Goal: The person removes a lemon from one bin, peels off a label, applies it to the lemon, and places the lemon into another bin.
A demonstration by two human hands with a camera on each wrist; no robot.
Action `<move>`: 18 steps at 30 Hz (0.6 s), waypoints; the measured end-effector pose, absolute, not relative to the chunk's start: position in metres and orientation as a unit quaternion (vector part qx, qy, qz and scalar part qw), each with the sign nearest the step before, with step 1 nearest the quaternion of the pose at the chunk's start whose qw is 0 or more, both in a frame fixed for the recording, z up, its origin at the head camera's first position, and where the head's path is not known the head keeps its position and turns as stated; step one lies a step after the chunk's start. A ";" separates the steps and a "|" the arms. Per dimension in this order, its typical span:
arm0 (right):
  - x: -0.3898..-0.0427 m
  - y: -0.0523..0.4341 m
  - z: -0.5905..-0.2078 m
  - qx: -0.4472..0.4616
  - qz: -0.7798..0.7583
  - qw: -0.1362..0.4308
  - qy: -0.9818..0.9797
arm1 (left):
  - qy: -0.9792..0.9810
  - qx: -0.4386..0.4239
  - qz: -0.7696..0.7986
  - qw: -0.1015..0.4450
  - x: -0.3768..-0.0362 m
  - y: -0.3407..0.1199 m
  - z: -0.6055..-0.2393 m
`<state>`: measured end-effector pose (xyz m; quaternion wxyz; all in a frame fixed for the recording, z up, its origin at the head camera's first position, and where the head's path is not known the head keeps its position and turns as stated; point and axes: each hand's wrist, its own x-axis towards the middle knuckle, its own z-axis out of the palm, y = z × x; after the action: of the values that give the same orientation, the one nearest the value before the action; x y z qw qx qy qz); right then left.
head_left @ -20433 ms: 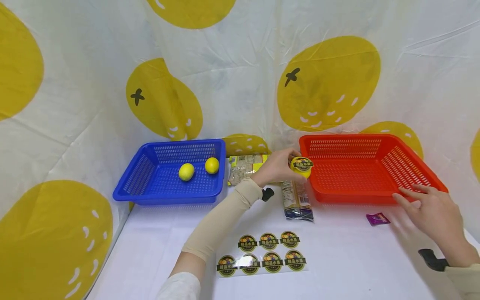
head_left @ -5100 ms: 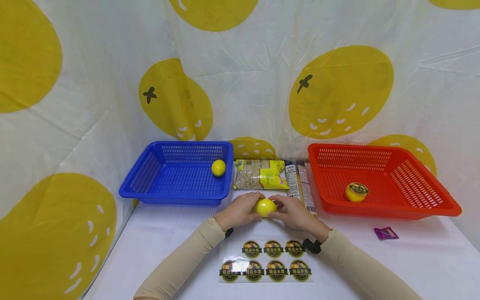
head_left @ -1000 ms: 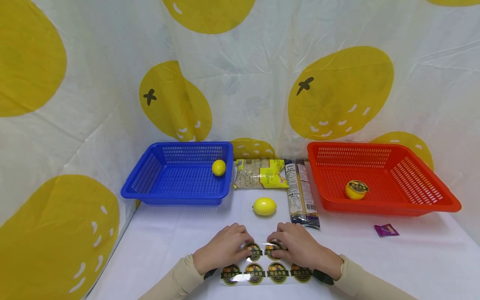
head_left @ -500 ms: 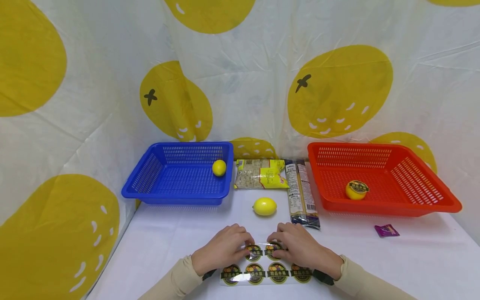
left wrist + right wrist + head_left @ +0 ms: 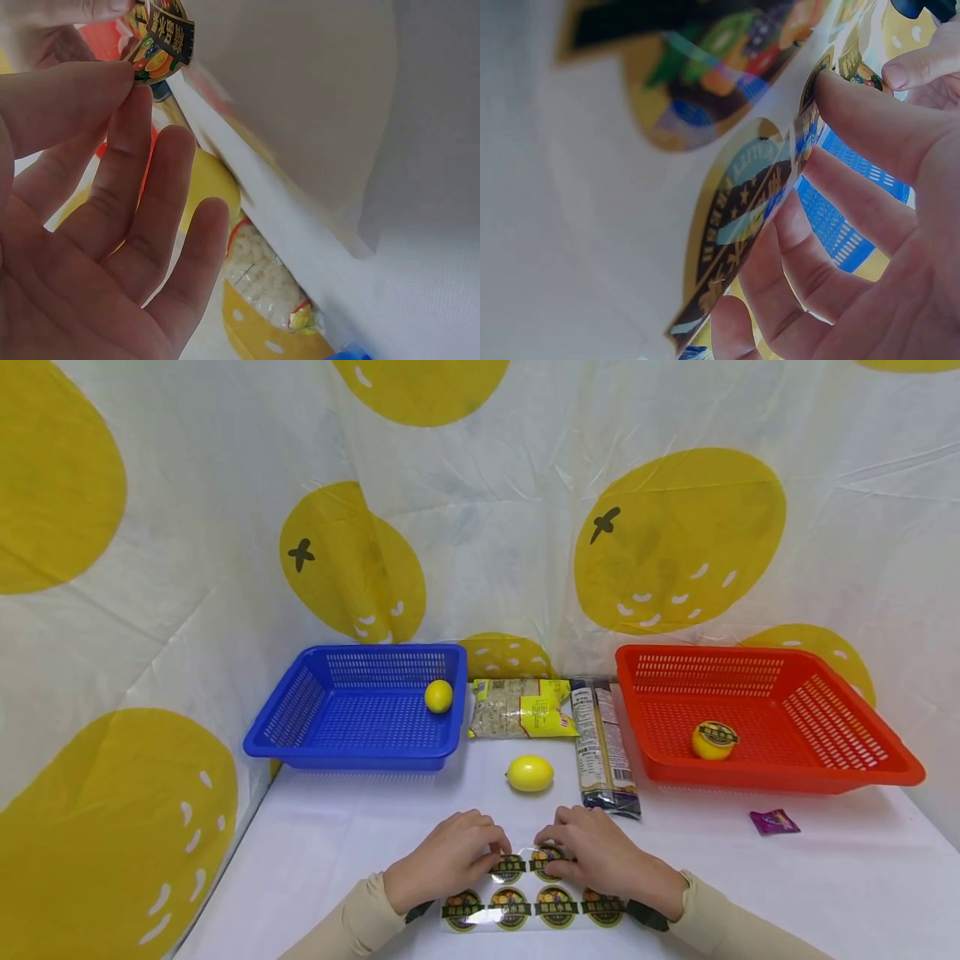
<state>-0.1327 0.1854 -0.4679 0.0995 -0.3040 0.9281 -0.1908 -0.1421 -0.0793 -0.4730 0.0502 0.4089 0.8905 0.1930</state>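
A blue basket [image 5: 352, 710] holding one lemon [image 5: 438, 696] sits at the left of the white table [image 5: 825, 893]. Near the front edge, the left hand [image 5: 444, 862] and right hand [image 5: 600, 858] meet over a sticker sheet [image 5: 525, 906], each grip pinching the sheet's upper edge. A bare lemon [image 5: 529, 773] lies just beyond them. At right, a red basket [image 5: 825, 727] holds a stickered lemon [image 5: 713, 739].

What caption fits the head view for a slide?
Both hands, left hand and right hand, work a sticker sheet before a lemon.
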 end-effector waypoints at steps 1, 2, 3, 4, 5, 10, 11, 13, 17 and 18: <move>-0.133 0.185 -0.468 -0.303 -0.191 0.100 0.928 | 0.891 0.408 0.195 0.051 -0.142 -0.079 -0.473; -0.133 0.185 -0.468 -0.302 -0.190 0.101 0.929 | 0.890 0.408 0.196 0.051 -0.142 -0.079 -0.473; -0.133 0.185 -0.468 -0.302 -0.190 0.101 0.929 | 0.890 0.408 0.197 0.051 -0.141 -0.079 -0.472; -0.132 0.185 -0.468 -0.302 -0.190 0.101 0.929 | 0.890 0.408 0.198 0.051 -0.141 -0.079 -0.472; -0.132 0.185 -0.468 -0.302 -0.191 0.101 0.929 | 0.889 0.408 0.199 0.051 -0.141 -0.079 -0.472; -0.132 0.185 -0.468 -0.302 -0.191 0.100 0.929 | 0.887 0.412 0.205 0.048 -0.139 -0.080 -0.469; -0.132 0.185 -0.468 -0.302 -0.190 0.099 0.929 | 0.886 0.413 0.206 0.048 -0.138 -0.080 -0.468; -0.132 0.185 -0.469 -0.301 -0.189 0.099 0.929 | 0.885 0.414 0.208 0.048 -0.136 -0.081 -0.466; -0.132 0.186 -0.470 -0.303 -0.189 0.097 0.929 | 0.885 0.413 0.211 0.049 -0.133 -0.081 -0.461; -0.132 0.186 -0.470 -0.303 -0.189 0.097 0.929 | 0.885 0.413 0.211 0.049 -0.132 -0.081 -0.460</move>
<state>-0.1319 0.1862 -0.4700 0.0967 -0.3034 0.9289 -0.1888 -0.1323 -0.0807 -0.4598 0.0492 0.4128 0.8846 0.2114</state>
